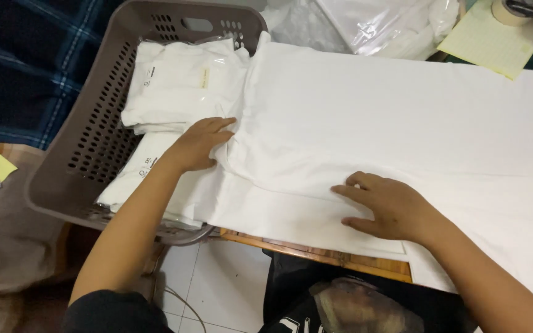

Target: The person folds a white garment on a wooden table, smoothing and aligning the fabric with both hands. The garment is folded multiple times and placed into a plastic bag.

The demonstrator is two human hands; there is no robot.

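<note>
Both hands lie flat with fingers spread, clasping nothing: the left hand (200,143) presses the left edge of the white garment (371,117), the right hand (385,206) its near fold. The garment is spread across the wooden table (316,251), long axis running left to right, mostly to the right of both hands. Left of it, touching, the grey perforated basket (87,148) holds clear-bagged white garments (180,83), each with a small pale label. Beyond the garment's far right corner lies a yellow pad (485,43).
</note>
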